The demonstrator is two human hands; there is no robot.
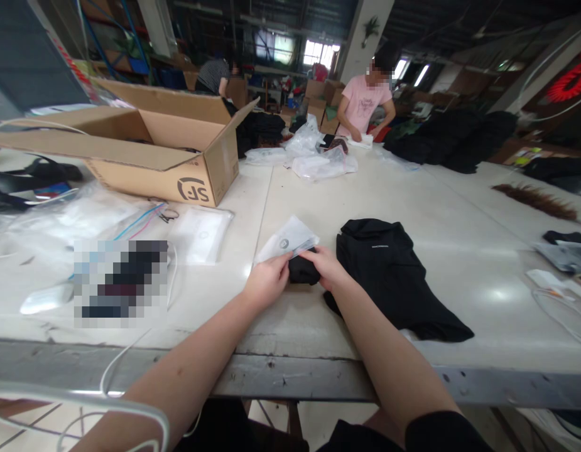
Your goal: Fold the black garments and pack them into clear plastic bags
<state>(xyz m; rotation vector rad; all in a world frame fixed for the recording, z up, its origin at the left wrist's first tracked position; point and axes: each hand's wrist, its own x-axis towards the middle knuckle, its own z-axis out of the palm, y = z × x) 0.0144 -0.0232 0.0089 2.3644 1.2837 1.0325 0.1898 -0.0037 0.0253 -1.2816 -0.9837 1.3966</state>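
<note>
Between my hands, over the middle of the table, is a folded black garment [303, 271] partly at the mouth of a frosted white plastic bag [290, 235] with a round dark logo. My left hand [267, 282] is closed on the bag's edge and the garment from the left. From the right, my right hand [326, 267] pinches the same edge, thumb and fingers near the other thumb. How far the garment sits inside the bag is hard to tell. A second black garment [379, 270] with a small pale print lies spread beside my right forearm.
An open cardboard box [162, 179] stands at the left. Flat frosted bags [203, 235], a white mouse [46, 297] and cables lie near it. Across the table, a person in a pink shirt [365, 100] handles something white near clear plastic bags [323, 164] and dark garment piles [460, 138].
</note>
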